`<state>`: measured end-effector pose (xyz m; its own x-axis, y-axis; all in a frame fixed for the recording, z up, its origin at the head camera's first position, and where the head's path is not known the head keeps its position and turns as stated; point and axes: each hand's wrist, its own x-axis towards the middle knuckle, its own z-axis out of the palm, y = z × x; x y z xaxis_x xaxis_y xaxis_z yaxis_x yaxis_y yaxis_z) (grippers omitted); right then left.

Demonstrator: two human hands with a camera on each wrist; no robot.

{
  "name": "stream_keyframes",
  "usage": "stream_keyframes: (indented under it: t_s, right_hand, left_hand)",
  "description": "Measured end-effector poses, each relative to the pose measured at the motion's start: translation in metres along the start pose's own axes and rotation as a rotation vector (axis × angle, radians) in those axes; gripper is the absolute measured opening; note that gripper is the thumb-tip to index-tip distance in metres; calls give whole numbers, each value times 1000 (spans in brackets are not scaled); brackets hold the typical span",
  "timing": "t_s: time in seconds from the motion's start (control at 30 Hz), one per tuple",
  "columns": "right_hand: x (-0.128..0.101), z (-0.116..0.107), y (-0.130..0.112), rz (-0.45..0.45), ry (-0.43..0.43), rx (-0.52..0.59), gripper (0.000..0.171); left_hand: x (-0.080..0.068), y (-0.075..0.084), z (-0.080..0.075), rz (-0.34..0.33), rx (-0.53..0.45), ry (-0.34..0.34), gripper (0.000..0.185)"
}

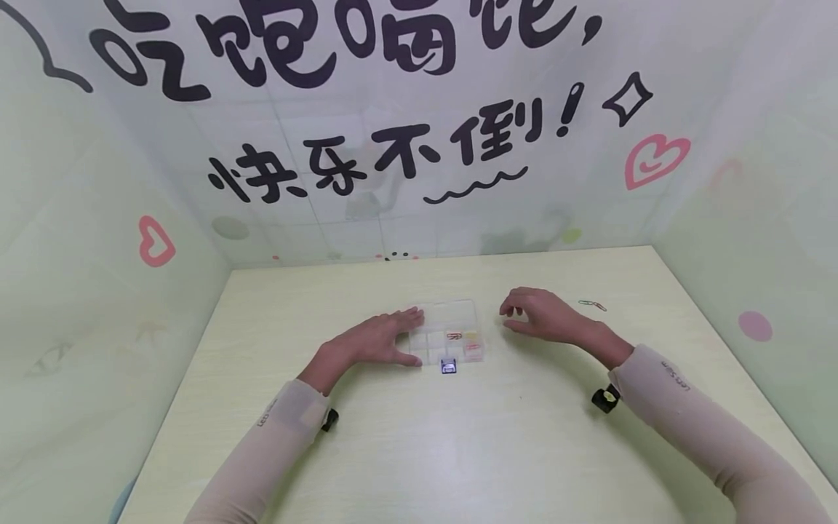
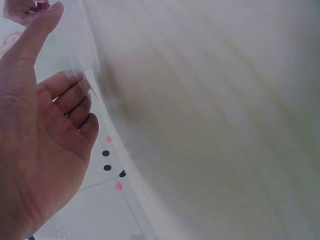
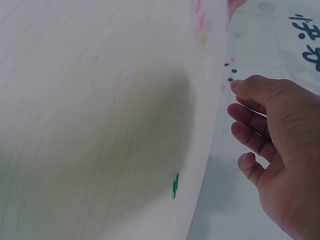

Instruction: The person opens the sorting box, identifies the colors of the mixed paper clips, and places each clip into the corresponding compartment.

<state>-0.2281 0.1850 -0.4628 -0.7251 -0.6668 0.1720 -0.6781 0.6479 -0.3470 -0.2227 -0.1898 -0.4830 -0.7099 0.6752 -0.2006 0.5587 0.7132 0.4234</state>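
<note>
Two hands by a clear box

Left hand point(image 1: 376, 340) lies flat, touching the clear box point(image 1: 447, 332) – right hand point(image 1: 546, 317) at 3 o'clock, fingers loose, holding nothing.

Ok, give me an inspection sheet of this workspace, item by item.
Surface: pale wood-grain table, bare in front.
Job's things: clear compartment box at centre; small coloured pieces in its right-hand cells, too small to name.
Clutter: paper clips to the right; small dark item in front of the box.
Grips: left hand flat, fingers touching the box's left edge; right hand loosely curled, holding nothing, apart from the box.
Cables: nothing seen.
Surroundings: white walls with black lettering and pink hearts.
</note>
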Motion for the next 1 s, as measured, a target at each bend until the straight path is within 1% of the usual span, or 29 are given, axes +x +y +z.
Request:
stream_keyframes:
  t_s: [0.37, 0.6, 0.83, 1.0]
  right_hand:
    - [-23, -25, 30, -2, -46, 5, 18]
    - [-34, -36, 49, 9, -43, -11, 18]
    - [-46, -49, 72, 60, -42, -23, 20]
    - [-55, -58, 87, 76, -33, -23, 21]
  left_hand:
    - [-2, 6, 1, -2, -4, 7, 96]
    - [-3, 8, 2, -16, 3, 10, 96]
    - [-4, 12, 2, -19, -3, 10, 95]
    - [-4, 13, 3, -26, -2, 17, 96]
